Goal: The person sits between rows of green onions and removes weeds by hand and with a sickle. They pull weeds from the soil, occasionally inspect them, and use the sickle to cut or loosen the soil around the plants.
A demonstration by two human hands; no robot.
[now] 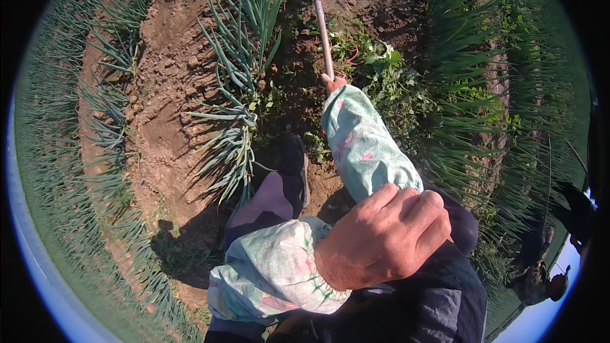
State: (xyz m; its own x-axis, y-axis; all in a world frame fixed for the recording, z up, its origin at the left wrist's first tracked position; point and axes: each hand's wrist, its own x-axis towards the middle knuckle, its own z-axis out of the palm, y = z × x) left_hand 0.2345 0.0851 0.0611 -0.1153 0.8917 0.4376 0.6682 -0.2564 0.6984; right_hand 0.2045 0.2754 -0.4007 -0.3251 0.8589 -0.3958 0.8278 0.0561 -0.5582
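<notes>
My right hand (335,82) is closed around the lower end of a slim wooden handle (323,33), which points away from me over the soil. A pale green, flower-patterned sleeve cover (364,147) runs up my right forearm. In the foreground my left hand (386,238) forms a fist, its curled fingers at the gathered upper edge of that right sleeve cover; its fingertips are hidden. Another patterned sleeve cover (276,271) ends at my left wrist. Low leafy plants (391,76) grow beside the handle and my right hand.
Green onion plants (243,57) stand in a row to the left, with a bare soil strip (162,81) beyond. Denser onion rows (457,81) are on the right. My shoe (295,166) rests near the left row. Another person (538,283) is at the lower right edge.
</notes>
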